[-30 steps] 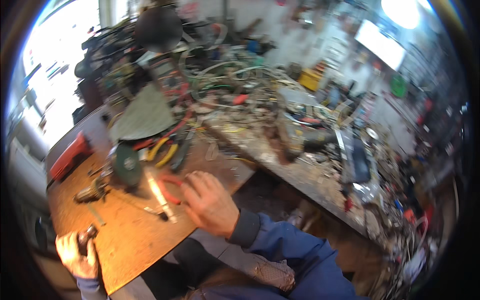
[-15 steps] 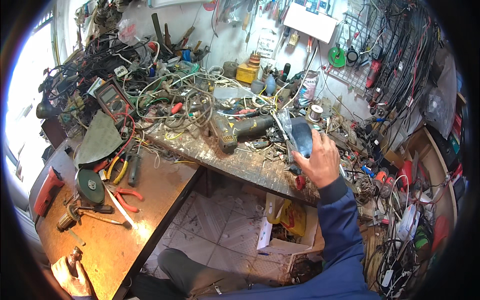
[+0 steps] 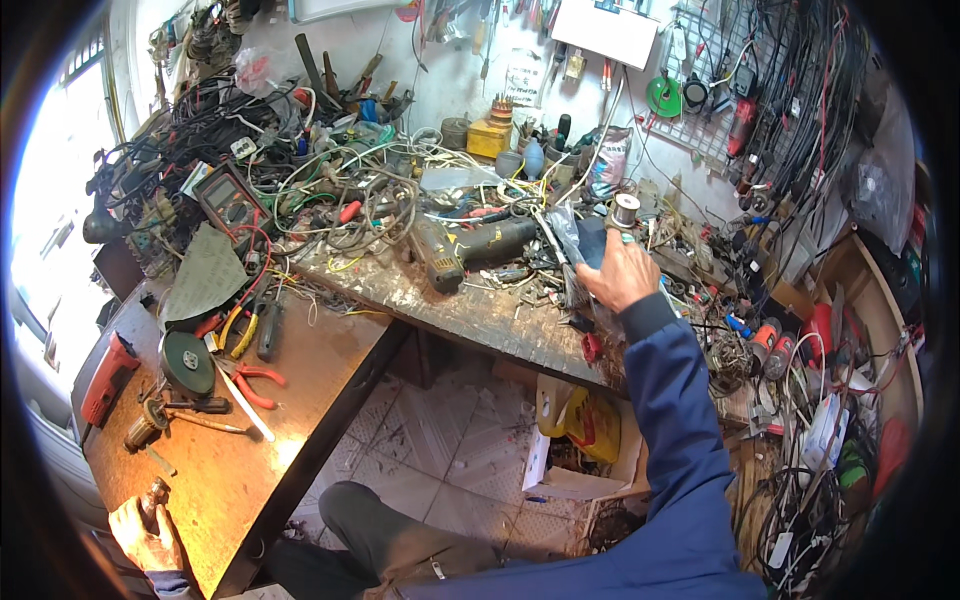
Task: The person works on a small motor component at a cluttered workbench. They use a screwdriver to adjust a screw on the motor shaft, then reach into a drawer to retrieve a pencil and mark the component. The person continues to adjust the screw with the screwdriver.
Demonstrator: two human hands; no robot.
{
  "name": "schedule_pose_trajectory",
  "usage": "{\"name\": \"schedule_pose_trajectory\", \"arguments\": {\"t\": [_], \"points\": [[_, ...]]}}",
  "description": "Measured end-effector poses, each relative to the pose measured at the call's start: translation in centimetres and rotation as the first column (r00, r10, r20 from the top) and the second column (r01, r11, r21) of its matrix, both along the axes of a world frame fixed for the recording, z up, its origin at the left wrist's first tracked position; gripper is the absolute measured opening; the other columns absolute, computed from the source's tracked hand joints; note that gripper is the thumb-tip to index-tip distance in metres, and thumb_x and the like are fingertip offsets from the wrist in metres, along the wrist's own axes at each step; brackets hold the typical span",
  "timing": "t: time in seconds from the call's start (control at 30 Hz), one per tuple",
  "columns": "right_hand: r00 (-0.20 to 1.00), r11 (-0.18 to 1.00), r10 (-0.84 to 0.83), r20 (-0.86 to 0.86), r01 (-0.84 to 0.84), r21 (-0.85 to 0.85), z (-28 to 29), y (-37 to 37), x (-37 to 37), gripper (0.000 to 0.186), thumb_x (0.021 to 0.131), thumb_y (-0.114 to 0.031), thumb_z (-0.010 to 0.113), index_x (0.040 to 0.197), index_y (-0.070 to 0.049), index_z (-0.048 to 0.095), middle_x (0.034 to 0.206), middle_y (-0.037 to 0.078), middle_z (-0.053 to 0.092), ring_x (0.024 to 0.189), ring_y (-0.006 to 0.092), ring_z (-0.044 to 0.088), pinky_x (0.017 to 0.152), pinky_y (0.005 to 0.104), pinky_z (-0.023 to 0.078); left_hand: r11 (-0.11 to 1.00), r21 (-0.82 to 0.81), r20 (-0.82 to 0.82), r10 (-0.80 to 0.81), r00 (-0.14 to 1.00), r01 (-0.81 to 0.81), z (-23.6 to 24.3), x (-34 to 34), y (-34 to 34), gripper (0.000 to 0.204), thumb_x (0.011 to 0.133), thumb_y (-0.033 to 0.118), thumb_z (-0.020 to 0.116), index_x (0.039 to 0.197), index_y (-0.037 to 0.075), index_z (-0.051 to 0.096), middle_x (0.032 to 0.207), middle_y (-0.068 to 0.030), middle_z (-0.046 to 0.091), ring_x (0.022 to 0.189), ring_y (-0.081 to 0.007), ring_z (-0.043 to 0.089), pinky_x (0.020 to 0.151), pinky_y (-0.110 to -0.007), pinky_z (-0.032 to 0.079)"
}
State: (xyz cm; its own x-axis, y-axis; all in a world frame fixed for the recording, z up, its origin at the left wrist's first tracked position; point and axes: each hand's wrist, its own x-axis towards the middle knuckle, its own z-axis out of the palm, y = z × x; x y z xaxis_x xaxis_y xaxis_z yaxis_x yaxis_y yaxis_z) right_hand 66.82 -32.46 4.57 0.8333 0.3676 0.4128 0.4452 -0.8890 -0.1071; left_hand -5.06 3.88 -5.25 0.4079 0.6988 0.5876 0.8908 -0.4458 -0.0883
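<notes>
At the lower left, my left hand (image 3: 145, 538) rests on the brown table with its fingers closed around a short dark cylindrical metal part (image 3: 155, 495). My right hand (image 3: 624, 276) reaches over the cluttered bench. Its thumb and fingers are bent around the edge of a dark, flat, smooth panel (image 3: 592, 240), partly hidden by the hand and by clear plastic. Just beyond the fingertips stands a spool of solder wire (image 3: 625, 208). To the left of this hand lies a dark heat gun (image 3: 470, 248).
Beside my left hand are a hammer (image 3: 205, 423), a grinding disc (image 3: 187, 362), a red tool housing (image 3: 108, 378) and red-handled pliers (image 3: 258, 385). A multimeter (image 3: 228, 195) leans against tangled cables. Below the bench sits an open carton (image 3: 575, 485) with a yellow bag.
My right hand has moved farther across the bench, and the dark panel shows less beyond it. My left hand keeps its hold on the metal part. The view has shifted slightly.
</notes>
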Motion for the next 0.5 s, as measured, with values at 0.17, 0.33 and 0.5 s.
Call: {"name": "schedule_pose_trajectory", "arguments": {"t": [0.17, 0.33, 0.5], "points": [[0.997, 0.994, 0.009, -0.074, -0.017, -0.104, 0.4, 1.6, 1.5, 0.056, 0.079, -0.043, 0.072, 0.108, 0.003, 0.062, 0.098, 0.032, 0.074, 0.096, 0.0486, 0.073, 0.088, 0.0551, 0.058, 1.0, 0.016, -0.013, 0.012, 1.0, -0.011, -0.5, -0.7, 0.6, 0.043, 0.084, 0.013, 0.079, 0.122, 0.0, 0.064, 0.118, -0.019, 0.065, 0.121, -0.0427, 0.056, 0.11, -0.052, 0.043], [0.995, 0.986, -0.031, -0.093, 0.016, -0.167, 0.1, 2.5, 2.8, 0.055, 0.075, -0.035, 0.079, 0.112, 0.002, 0.063, 0.105, 0.029, 0.076, 0.101, 0.0437, 0.075, 0.09, 0.0519, 0.059, 1.0, 0.021, -0.007, 0.011, 1.0, -0.011, -0.3, -0.4, 0.5, 0.042, 0.084, 0.013, 0.079, 0.122, 0.0, 0.065, 0.119, -0.0181, 0.066, 0.121, -0.0419, 0.056, 0.11, -0.051, 0.044], [0.988, 0.975, -0.031, -0.152, -0.004, -0.222, 1.5, 2.2, 2.9, 0.07, 0.072, -0.032, 0.084, 0.125, 0.003, 0.057, 0.11, 0.027, 0.075, 0.107, 0.042, 0.074, 0.092, 0.0494, 0.059, 1.0, 0.02, -0.003, -0.007, 1.0, 0.007, -0.1, 0.0, 0.3, 0.042, 0.084, 0.013, 0.08, 0.122, 0.001, 0.065, 0.119, -0.0185, 0.066, 0.121, -0.0421, 0.057, 0.11, -0.051, 0.044]]}}
